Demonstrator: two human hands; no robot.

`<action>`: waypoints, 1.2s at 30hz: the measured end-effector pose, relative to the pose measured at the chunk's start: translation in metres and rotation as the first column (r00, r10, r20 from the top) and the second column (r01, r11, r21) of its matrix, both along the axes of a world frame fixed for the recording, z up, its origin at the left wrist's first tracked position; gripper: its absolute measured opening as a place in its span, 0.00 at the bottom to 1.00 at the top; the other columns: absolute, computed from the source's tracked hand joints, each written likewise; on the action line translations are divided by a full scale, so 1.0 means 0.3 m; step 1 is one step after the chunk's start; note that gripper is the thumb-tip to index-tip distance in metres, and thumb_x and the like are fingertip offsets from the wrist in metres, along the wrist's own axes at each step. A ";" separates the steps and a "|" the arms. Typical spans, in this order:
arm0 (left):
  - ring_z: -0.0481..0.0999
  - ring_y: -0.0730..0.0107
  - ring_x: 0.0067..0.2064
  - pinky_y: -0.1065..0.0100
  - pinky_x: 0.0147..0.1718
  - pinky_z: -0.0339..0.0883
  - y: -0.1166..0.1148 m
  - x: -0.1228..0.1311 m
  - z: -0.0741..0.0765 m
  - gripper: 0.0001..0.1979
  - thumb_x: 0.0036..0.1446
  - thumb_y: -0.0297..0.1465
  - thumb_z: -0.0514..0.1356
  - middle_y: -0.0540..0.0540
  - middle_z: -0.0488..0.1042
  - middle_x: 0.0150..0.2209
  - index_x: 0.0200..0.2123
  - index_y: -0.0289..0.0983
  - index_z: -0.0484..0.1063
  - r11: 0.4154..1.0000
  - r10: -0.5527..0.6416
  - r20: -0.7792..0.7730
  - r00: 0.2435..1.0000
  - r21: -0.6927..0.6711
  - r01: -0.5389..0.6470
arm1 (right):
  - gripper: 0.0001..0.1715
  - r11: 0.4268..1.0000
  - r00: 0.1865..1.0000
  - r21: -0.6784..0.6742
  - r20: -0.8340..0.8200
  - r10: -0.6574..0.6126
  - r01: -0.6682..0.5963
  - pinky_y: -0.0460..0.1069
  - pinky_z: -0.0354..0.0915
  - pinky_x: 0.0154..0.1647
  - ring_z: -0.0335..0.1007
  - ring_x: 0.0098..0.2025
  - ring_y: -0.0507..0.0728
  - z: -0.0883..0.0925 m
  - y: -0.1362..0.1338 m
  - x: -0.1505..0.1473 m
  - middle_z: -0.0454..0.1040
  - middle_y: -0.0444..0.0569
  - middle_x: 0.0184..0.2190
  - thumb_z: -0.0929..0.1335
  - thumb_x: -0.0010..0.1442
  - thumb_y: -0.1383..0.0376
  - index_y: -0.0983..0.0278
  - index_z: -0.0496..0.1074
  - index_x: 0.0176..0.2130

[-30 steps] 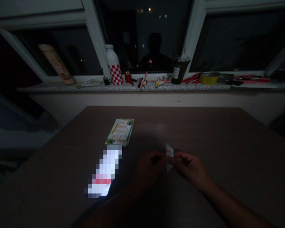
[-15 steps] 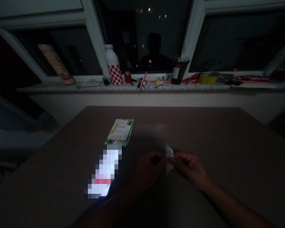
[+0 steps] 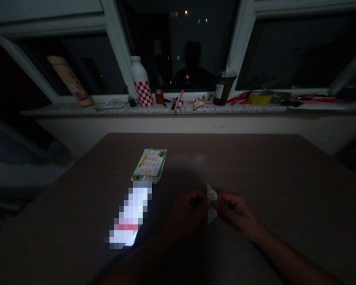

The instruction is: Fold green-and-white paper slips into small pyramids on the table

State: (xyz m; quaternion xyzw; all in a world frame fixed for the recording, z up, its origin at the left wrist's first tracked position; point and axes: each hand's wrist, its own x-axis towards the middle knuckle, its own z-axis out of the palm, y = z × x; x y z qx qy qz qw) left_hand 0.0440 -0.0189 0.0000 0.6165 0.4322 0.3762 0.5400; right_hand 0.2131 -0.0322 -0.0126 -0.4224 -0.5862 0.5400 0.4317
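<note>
Head view: left hand [image 3: 186,211] and right hand [image 3: 235,211] pinch a small folded white paper slip [image 3: 211,204] between fingertips at lower centre of frame, now slightly lower toward the brown wooden table [image 3: 264,166] than before, grip unchanged.

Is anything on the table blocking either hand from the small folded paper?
Nothing visible: left hand and right hand both pinch the folded paper; the card stack lies apart, to their left.

The left hand [image 3: 186,211] and right hand [image 3: 236,211] meet fingertip to fingertip, each pinched closed with the knuckles curled. The forearms come in from 7 o'clock on the left and 4 o'clock on the right.
</note>
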 end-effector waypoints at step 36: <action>0.70 0.69 0.36 0.71 0.35 0.62 0.034 -0.070 0.040 0.08 0.57 0.35 0.55 0.49 0.72 0.33 0.35 0.37 0.71 0.980 -0.181 -0.119 0.976 0.061 0.189 | 0.06 0.710 0.914 0.686 0.374 -0.158 -0.158 0.52 0.66 0.33 0.69 0.32 0.56 0.066 0.023 0.058 0.73 0.49 0.29 0.67 0.58 0.71 0.62 0.73 0.37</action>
